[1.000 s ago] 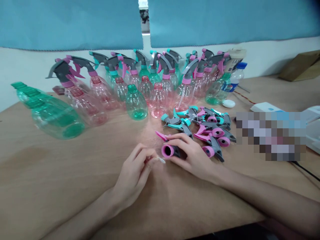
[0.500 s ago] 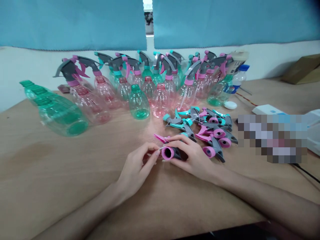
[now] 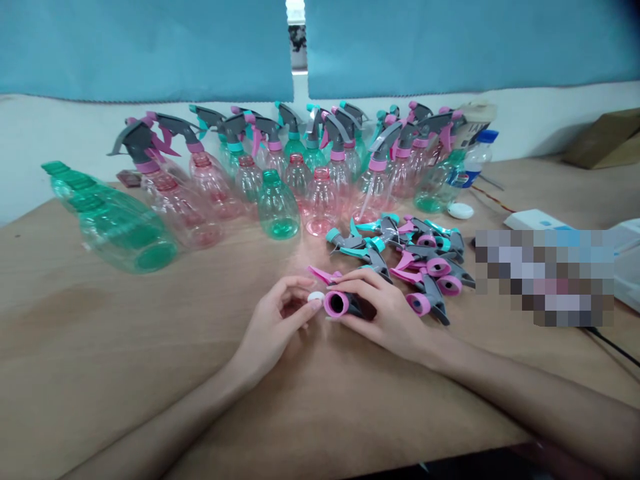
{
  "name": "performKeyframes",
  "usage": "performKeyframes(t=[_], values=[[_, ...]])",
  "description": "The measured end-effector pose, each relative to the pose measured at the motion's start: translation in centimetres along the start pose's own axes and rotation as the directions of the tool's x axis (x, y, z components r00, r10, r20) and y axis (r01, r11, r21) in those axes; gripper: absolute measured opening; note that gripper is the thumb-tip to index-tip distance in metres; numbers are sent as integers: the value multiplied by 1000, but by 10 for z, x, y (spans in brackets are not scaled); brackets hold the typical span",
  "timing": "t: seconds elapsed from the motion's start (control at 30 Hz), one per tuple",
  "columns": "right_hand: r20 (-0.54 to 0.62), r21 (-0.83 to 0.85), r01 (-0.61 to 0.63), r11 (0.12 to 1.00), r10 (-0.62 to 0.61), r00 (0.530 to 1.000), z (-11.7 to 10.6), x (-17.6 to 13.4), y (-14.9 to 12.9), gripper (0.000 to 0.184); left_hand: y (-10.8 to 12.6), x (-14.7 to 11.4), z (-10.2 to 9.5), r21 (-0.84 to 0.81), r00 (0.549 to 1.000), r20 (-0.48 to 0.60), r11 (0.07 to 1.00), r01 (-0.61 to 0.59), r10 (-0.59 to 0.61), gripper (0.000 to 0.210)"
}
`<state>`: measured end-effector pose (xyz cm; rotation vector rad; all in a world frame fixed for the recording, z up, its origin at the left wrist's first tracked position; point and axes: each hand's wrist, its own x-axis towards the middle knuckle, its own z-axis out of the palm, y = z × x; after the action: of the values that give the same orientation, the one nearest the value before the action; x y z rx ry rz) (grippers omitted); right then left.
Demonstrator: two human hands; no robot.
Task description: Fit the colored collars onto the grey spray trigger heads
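The fingertips (image 3: 311, 303) of the left hand (image 3: 273, 330) pinch a small white disc (image 3: 315, 296), held just at the open pink collar (image 3: 335, 304) of a spray trigger head (image 3: 345, 303). The remaining left fingers are curled loosely toward the palm. The right hand (image 3: 387, 313) grips the trigger head from above and behind, fingers pressed together around its grey body; the pink lever (image 3: 323, 274) projects to the left beyond the knuckles. Both hands rest low on the wooden table (image 3: 125, 347), forearms extending toward the lower edge of the view.

Just beyond the right hand lies a pile of loose trigger heads (image 3: 415, 257), grey with pink or teal collars, lying on their sides and touching one another. Farther back stands a cluster of assembled spray bottles (image 3: 320, 153), pink and green, close to the wall. In front of that cluster stand 2 uncapped bottles: a green bottle (image 3: 277, 207) and a pink bottle (image 3: 320, 203), side by side. At the left, a stack of green bottles (image 3: 115, 223) lies on its side, with pink bottles (image 3: 185, 203) beside it. A small white cap (image 3: 461, 211) rests near the right end of the cluster. A blurred patch covers part of the table's right side.
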<state>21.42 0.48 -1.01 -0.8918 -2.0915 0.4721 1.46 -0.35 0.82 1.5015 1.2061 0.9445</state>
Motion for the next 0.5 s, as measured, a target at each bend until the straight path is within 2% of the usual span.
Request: performKeyframes(t=[0.1, 0.3, 0.5], values=[[-6, 5, -33, 999, 33, 999, -1, 0, 0, 25, 5, -1, -1, 57, 1000, 9, 998, -29, 28, 20], [-6, 0, -45, 999, 45, 999, -1, 0, -1, 24, 6, -2, 0, 18, 998, -2, 998, -68, 68, 15], [2, -9, -47, 999, 47, 999, -1, 1, -1, 23, 9, -8, 1, 130, 993, 20, 984, -119, 118, 21]])
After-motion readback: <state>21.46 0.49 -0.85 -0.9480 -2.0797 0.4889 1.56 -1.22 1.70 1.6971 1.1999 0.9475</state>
